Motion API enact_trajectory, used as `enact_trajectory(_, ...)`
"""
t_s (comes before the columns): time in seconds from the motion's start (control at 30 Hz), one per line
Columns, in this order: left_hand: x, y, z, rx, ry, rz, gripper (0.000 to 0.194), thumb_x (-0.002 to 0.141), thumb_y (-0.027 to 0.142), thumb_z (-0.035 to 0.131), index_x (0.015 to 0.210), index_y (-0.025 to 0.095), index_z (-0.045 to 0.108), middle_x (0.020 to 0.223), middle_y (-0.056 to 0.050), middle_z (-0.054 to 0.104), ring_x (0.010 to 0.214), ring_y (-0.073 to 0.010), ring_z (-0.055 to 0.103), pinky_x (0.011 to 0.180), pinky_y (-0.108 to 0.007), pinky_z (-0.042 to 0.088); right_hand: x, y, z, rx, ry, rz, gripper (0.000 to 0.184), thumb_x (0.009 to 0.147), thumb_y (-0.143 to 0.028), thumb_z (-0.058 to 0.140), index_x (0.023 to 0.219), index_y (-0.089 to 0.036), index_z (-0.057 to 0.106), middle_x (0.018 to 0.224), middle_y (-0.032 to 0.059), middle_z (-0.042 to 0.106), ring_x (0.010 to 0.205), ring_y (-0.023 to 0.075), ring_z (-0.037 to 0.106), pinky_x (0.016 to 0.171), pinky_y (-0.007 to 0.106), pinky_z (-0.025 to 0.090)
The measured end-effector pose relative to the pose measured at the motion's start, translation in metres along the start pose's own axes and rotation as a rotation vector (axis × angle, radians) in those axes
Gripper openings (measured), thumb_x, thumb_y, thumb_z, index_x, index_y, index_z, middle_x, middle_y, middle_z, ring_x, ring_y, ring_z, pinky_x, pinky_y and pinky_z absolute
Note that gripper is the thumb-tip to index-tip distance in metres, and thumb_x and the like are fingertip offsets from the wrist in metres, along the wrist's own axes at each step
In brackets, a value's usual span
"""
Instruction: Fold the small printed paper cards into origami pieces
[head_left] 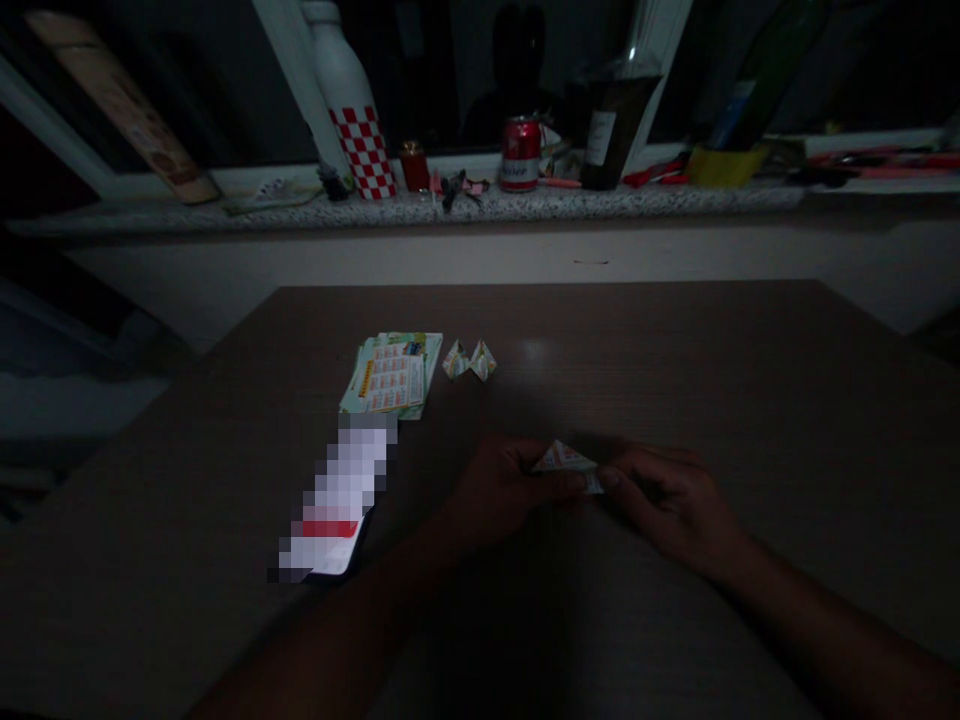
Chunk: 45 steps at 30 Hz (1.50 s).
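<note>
Between my hands is a small folded paper, printed in orange and white, with a pointed top. My left hand pinches its left side, the thumb lying along the lower edge. On the right side, my right hand grips the paper's corner between thumb and fingers. Part of the paper is hidden behind the fingers. Farther back on the table lies a folded paper bow shape, two points joined at a narrow middle. Left of it sits a stack of printed paper sheets.
A phone with a lit, blurred screen lies left of my hands on the brown table. Behind, the stone windowsill carries a red-checked white bottle, a red can, a dark bottle and a yellow holder.
</note>
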<state>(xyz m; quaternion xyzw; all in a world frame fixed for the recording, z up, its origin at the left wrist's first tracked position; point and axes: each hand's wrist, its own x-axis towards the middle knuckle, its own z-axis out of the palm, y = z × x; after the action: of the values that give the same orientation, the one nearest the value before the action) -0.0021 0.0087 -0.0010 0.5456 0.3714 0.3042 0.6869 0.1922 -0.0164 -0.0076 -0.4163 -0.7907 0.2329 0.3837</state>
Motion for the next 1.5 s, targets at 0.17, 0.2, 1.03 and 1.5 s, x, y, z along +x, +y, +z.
enact_trajectory(0.17, 0.001, -0.001, 0.0, -0.043, 0.009, -0.022, 0.015, 0.072, 0.027, 0.072, 0.076, 0.013, 0.072, 0.069, -0.002, 0.07, 0.063, -0.0124, 0.062, 0.063, -0.022, 0.045, -0.001, -0.001, 0.001, 0.064, 0.002, 0.148, 0.033, 0.09, -0.03, 0.048, 0.058, -0.019, 0.046, 0.05, -0.0046, 0.038, 0.044, 0.0088, 0.038, 0.04, 0.022, 0.029)
enact_trajectory(0.2, 0.001, -0.001, 0.0, -0.049, 0.007, -0.019, 0.014, 0.073, 0.027, 0.072, 0.076, 0.013, 0.072, 0.068, -0.002, 0.07, 0.063, -0.0121, 0.062, 0.062, -0.022, 0.045, -0.001, -0.001, 0.002, 0.075, 0.003, 0.162, 0.034, 0.089, -0.031, 0.048, 0.057, -0.02, 0.045, 0.05, -0.0048, 0.037, 0.044, 0.0087, 0.036, 0.04, 0.022, 0.028)
enact_trajectory(1.03, 0.004, -0.008, -0.001, -0.141, -0.053, -0.182, 0.024, 0.058, 0.032, 0.082, 0.07, 0.014, 0.071, 0.066, 0.0, 0.067, 0.057, -0.0096, 0.057, 0.057, -0.021, 0.042, -0.002, 0.008, 0.004, 0.405, -0.005, 0.328, 0.047, 0.086, -0.046, 0.054, 0.049, -0.019, 0.045, 0.042, -0.0039, 0.043, 0.038, 0.0072, 0.035, 0.037, 0.021, 0.026)
enact_trajectory(1.5, 0.008, -0.01, 0.0, -0.164, 0.108, -0.058, 0.027, 0.063, 0.034, 0.079, 0.07, 0.012, 0.065, 0.064, 0.001, 0.061, 0.057, -0.0087, 0.053, 0.058, -0.022, 0.04, -0.002, 0.007, 0.009, 0.465, -0.048, 0.358, 0.035, 0.086, -0.044, 0.057, 0.062, -0.018, 0.053, 0.05, -0.0046, 0.045, 0.044, 0.008, 0.038, 0.042, 0.021, 0.03)
